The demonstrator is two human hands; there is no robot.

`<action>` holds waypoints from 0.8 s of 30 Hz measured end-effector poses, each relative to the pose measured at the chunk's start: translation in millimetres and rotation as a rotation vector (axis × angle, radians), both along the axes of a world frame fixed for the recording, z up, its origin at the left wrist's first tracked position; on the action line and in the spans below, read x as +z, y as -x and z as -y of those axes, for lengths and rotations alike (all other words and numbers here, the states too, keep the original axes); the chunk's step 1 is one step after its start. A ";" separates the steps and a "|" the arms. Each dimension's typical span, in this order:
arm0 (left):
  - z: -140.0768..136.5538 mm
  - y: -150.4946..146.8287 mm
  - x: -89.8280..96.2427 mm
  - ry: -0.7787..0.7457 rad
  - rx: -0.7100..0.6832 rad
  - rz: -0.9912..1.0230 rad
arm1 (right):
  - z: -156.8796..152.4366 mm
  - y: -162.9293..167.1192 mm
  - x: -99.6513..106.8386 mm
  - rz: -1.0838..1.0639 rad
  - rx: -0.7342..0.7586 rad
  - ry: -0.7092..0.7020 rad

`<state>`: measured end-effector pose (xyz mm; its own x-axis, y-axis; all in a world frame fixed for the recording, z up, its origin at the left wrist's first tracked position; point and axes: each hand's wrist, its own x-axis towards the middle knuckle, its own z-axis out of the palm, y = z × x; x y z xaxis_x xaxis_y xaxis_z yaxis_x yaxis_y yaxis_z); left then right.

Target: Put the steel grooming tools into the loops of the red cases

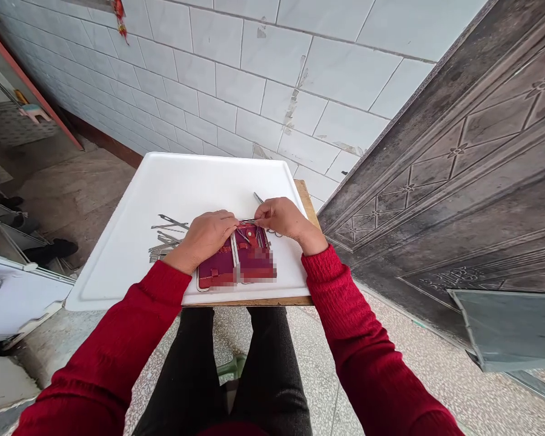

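Observation:
An open red and purple manicure case (215, 266) lies on a white board near its front edge. Small metal tools sit in the loops of its right half, and part of the case is blurred out. My left hand (209, 236) bends over the case's top edge, its fingers closed there. At the upper right of the case, my right hand (284, 221) pinches a thin metal tool (247, 221), whose kind I cannot make out. Beyond that hand another slim metal tool (258, 198) pokes out. Scissor-like handles (276, 234) show beneath the right wrist, mostly hidden.
Several loose metal grooming tools (166, 239) lie on the white board (118, 266) left of my left hand. The board rests on a wooden table (306, 197). A tiled wall (263, 85) stands behind, and a dark patterned door (458, 181) is at the right.

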<state>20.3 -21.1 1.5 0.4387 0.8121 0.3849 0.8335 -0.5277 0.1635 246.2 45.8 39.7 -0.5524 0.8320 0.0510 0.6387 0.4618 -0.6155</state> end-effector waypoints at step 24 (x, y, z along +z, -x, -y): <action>-1.2 -3.3 -3.9 -0.049 0.006 -0.047 | -11.6 -9.3 -8.6 -0.108 -0.011 0.249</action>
<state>23.6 -19.9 -2.4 0.4522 0.7954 0.4035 0.8430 -0.5289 0.0977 255.5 57.4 31.0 -0.5453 0.8325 -0.0980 0.5675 0.2806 -0.7741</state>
